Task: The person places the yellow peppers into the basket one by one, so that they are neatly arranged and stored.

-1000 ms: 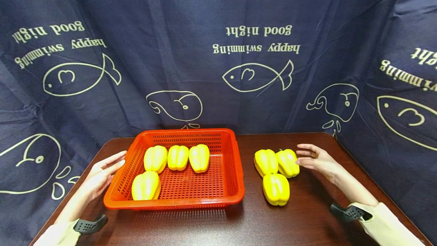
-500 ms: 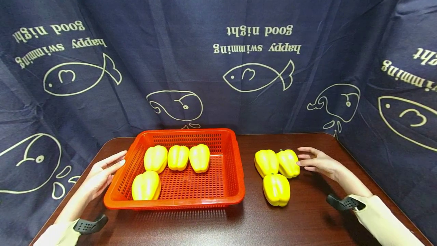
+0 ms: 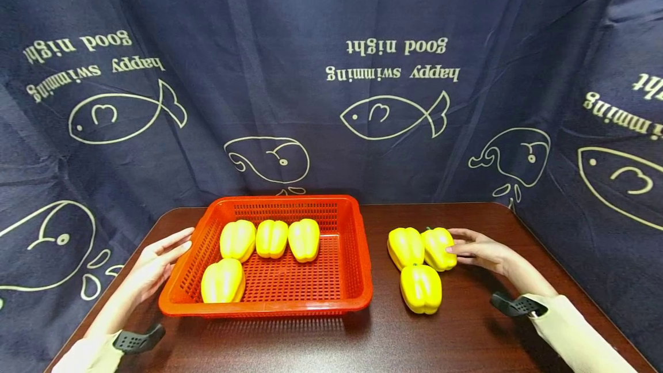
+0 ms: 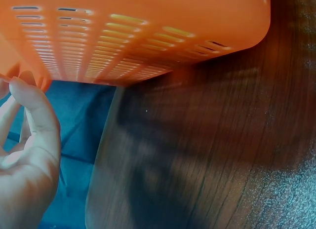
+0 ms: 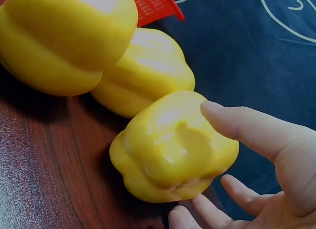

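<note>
My left hand (image 3: 150, 266) is at the left side of a red plastic basket (image 3: 264, 305), with its thumb and fingertips at the rim. In the left wrist view the thumb (image 4: 37, 108) meets the basket's edge, its fingers loosely extended. On the right, my right hand (image 3: 479, 253) is beside a yellow bell pepper (image 3: 437, 248). Its thumb (image 5: 242, 125) overlaps the pepper's edge in the right wrist view, while the other fingers spread along its lower side; firm contact cannot be told. This pepper adjoins a second yellow bell pepper (image 3: 406, 246) and a third (image 3: 421, 288).
Inside the basket are several yellow bell peppers, three in a back row (image 3: 271, 239) and one at the front left (image 3: 223, 281). Everything stands on a dark brown wooden table (image 3: 269, 344). A dark blue curtain (image 3: 290, 96) with fish drawings hangs behind and at both sides.
My right hand has moved slightly left and closer to the right-hand pepper, its thumb now over the pepper's edge. The left hand, the basket and the peppers stay put.
</note>
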The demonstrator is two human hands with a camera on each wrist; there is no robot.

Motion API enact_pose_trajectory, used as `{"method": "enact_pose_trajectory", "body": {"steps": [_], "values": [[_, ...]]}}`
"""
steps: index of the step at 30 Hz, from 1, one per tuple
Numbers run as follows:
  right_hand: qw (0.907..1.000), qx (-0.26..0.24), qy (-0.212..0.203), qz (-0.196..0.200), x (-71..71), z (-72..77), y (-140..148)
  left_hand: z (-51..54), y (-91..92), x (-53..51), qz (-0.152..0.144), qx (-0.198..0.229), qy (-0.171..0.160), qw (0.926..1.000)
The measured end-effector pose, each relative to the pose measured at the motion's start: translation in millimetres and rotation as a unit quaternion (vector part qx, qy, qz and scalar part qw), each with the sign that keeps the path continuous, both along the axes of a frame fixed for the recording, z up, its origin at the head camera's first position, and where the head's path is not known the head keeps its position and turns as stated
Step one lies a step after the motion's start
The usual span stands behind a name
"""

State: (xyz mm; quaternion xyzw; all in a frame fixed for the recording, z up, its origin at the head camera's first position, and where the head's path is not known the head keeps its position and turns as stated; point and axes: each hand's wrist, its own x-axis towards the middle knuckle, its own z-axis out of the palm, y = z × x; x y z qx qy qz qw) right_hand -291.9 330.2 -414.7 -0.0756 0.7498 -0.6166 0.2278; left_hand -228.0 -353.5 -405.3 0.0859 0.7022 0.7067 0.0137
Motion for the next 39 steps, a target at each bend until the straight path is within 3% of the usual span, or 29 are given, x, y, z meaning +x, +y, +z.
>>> {"method": "enact_pose_trajectory", "body": {"steps": [5, 15, 22, 29, 39], "values": [[0.9998, 0.011, -0.011, -0.007, -2.1, -1.4, -3, -0.6, -0.7, -0.9, -0.017, 0.017, -0.001, 0.9997], [0.9997, 0.016, -0.021, -0.003, -6.4, -4.0, -6, 0.7, 0.2, 0.6, -0.015, 0.013, 0.001, 0.9998], [0.9996, 0.017, -0.023, 0.004, -9.7, -4.5, -7, 2.7, 2.2, 1.5, 0.010, -0.006, -0.006, 0.9999], [0.9997, 0.008, -0.023, 0.009, -11.1, -5.5, -7, 1.6, 1.2, 0.0, -0.015, 0.019, -0.002, 0.9997], [0.9993, -0.009, -0.016, 0.032, -9.3, -6.7, -4, -0.5, -0.1, 0.0, -0.024, 0.026, 0.002, 0.9994]]}}
